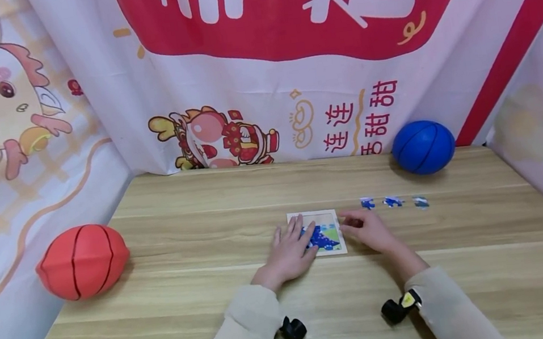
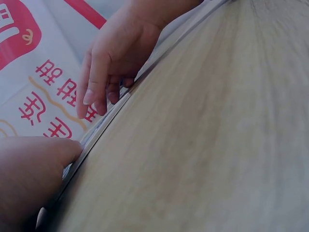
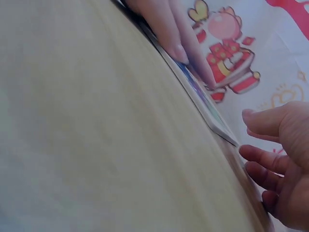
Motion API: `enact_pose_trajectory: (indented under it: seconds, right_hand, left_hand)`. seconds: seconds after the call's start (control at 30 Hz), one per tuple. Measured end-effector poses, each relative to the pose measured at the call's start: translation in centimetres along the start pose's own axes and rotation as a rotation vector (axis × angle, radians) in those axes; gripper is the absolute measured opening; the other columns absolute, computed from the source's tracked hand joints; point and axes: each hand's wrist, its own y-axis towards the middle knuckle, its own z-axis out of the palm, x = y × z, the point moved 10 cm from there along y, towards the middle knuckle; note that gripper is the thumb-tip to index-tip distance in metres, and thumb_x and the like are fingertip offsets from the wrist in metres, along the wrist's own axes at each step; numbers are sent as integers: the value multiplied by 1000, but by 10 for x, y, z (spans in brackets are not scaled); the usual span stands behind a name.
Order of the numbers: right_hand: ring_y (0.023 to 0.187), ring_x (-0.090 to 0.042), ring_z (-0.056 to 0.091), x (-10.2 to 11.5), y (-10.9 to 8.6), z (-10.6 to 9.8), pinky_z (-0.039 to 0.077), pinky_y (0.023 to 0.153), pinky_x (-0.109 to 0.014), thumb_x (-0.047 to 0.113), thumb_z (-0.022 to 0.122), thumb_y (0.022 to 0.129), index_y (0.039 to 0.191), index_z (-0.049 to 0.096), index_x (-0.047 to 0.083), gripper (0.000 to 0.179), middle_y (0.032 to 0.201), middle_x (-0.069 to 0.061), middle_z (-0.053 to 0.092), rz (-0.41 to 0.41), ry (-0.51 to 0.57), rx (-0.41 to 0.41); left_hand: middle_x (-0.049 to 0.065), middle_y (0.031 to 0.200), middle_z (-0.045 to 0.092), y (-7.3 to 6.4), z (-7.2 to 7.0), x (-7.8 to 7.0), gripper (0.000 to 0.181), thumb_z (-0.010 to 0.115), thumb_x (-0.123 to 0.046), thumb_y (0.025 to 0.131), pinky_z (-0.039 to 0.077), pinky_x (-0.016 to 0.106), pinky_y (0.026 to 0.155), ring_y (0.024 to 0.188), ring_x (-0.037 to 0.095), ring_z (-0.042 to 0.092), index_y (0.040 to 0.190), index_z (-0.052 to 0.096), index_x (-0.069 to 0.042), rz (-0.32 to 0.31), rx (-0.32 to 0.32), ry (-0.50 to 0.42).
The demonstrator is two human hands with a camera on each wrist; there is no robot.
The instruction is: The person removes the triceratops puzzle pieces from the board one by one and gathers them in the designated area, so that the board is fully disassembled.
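My left hand [image 1: 288, 254] lies spread on the puzzle tray [image 1: 334, 252] on the table [image 1: 157, 322]; my right hand [image 1: 371, 231], fingers apart, seemingly holding nothing, is at its right edge. The backdrop [image 1: 259, 74] reads 连连, 甜甜.

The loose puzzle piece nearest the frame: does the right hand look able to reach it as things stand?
Probably yes: the right hand appears empty beside the frame, and nothing visible blocks that hand's way to the puzzle piece.

The left hand [image 1: 289, 254] and right hand [image 1: 369, 232] are bare. The left sleeve [image 1: 244, 333] and right sleeve [image 1: 455, 305] are plain beige and long, the left with a wide cuff [image 1: 256, 308]. Small black devices sit at both wrists: a left device [image 1: 294, 331] and a right device [image 1: 393, 312], near a yellow patch [image 1: 410, 299].
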Motion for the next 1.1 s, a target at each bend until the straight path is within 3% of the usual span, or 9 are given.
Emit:
enact_pose_trajectory:
  seconds: [0.17,0.33,0.7,0.9,1.0,1.1]
  right_hand:
    - [77,-21,49,11,-2,10,42,67,-33,9,64,77,108,58,-2,34,86,-9,55,-70,-80,16]
    - [80,-20,45,6,-4,16,40,67,-33,13,65,76,110,59,4,35,88,-7,50,-15,-164,28]
    - [79,-22,43,7,-2,19,38,68,-34,12,62,78,106,59,7,28,89,-8,45,79,-204,2]
    - [77,-21,43,10,-5,16,36,67,-33,7,65,75,100,59,4,26,86,-8,45,16,-175,-88]
    - [74,-21,44,12,-6,15,38,65,-32,2,65,74,100,57,2,28,83,-8,47,-25,-112,-120]
    - [71,-20,45,10,-6,16,40,62,-31,-1,64,74,100,55,3,28,80,-7,49,-17,-57,-128]
  left_hand:
    - [9,143,5,0,2,0,52,28,-42,92,1,49,99,128,23,-1,138,20,-19,-2,12,27]
    - [8,143,6,0,2,0,52,26,-43,92,2,50,98,128,23,-1,138,20,-20,-13,30,47]
    - [6,143,4,1,5,1,52,25,-43,92,1,49,99,129,21,-1,138,18,-21,-43,64,69]
    - [6,143,5,1,4,-1,52,26,-43,92,1,49,99,129,21,0,138,19,-21,-38,67,54]
    - [6,143,4,1,4,0,52,26,-43,92,0,48,99,129,21,0,138,19,-21,-44,67,50]
    - [7,143,3,0,4,1,52,25,-43,92,-1,48,99,128,22,-2,138,18,-22,-50,69,42]
